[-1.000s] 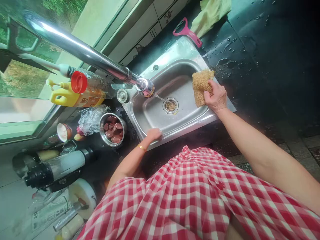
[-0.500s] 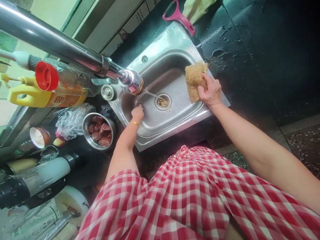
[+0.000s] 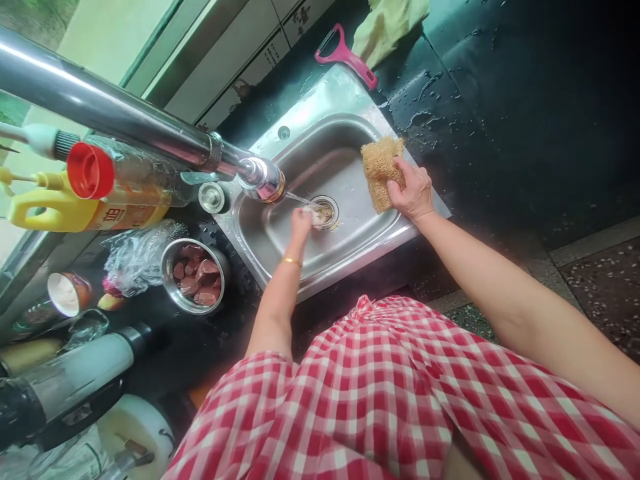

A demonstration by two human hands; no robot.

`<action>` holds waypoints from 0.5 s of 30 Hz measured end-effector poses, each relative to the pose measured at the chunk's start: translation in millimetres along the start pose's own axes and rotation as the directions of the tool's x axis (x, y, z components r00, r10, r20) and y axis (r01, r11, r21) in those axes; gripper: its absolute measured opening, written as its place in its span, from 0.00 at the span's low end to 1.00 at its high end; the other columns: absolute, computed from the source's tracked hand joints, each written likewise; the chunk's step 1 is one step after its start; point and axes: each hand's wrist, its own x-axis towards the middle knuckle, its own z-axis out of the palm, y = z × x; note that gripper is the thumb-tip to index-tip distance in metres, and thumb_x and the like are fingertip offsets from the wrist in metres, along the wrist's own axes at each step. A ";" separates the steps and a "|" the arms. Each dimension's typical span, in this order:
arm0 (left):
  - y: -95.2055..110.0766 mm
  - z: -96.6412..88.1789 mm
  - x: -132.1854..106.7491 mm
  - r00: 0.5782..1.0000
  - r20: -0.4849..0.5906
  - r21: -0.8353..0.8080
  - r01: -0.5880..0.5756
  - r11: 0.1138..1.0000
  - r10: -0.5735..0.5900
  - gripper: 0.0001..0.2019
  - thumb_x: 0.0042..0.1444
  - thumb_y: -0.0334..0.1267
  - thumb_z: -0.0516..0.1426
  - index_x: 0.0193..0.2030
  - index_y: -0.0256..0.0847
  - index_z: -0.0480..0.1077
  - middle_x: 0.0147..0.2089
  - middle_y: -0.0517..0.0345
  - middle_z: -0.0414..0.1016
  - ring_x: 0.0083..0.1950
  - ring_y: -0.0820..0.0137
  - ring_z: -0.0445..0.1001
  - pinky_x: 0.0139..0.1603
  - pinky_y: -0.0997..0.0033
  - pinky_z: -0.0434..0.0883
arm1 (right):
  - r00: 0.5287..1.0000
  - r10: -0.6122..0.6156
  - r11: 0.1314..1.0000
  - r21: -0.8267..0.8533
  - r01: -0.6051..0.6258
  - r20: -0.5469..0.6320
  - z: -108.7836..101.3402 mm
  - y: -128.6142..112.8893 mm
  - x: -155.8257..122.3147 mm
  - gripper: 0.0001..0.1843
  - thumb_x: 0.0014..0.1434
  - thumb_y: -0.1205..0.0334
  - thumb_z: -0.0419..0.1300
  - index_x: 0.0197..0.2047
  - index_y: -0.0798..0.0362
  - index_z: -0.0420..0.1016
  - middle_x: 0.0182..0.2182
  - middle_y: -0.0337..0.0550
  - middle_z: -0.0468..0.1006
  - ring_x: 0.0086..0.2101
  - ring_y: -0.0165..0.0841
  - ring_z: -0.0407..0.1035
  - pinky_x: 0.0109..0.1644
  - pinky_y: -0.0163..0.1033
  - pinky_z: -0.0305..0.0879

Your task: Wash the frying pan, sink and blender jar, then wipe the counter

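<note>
A tan loofah (image 3: pixel 379 175) is pinched in my right hand (image 3: pixel 414 190) over the right side of the steel sink (image 3: pixel 280 263). My left hand (image 3: pixel 301 223) reaches down to the left edge of the drain (image 3: pixel 325 212), where brownish scraps lie in the strainer. Motion and water blur its fingers, so I cannot tell whether they grip anything. From the faucet head (image 3: pixel 267 183), a thin stream runs toward the drain, just above the left hand.
A steel pot (image 3: pixel 197 277) of dark red meat pieces stands left of the sink. Behind it are a yellow jug (image 3: pixel 55 207) and a red-capped bottle (image 3: pixel 90 170). A pink peeler (image 3: pixel 345 57) and a pale cloth (image 3: pixel 390 30) lie on the wet counter beyond the sink.
My left hand has moved right, from the basin's left part to the drain. The right hand still holds the loofah over the sink's right side. The whole view has shifted slightly.
</note>
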 end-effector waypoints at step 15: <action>69.3 115.8 22.5 0.912 -0.210 0.286 -0.286 0.915 0.351 0.22 0.64 0.34 0.46 0.65 0.43 0.60 0.72 0.46 0.48 0.74 0.51 0.39 0.67 0.34 0.40 | 1.000 -0.007 0.999 -0.053 0.008 0.013 -1.8 1.8 -2.0 0.29 0.60 0.55 0.47 0.63 0.52 0.59 0.51 0.52 0.74 0.50 0.48 0.69 0.54 0.53 0.62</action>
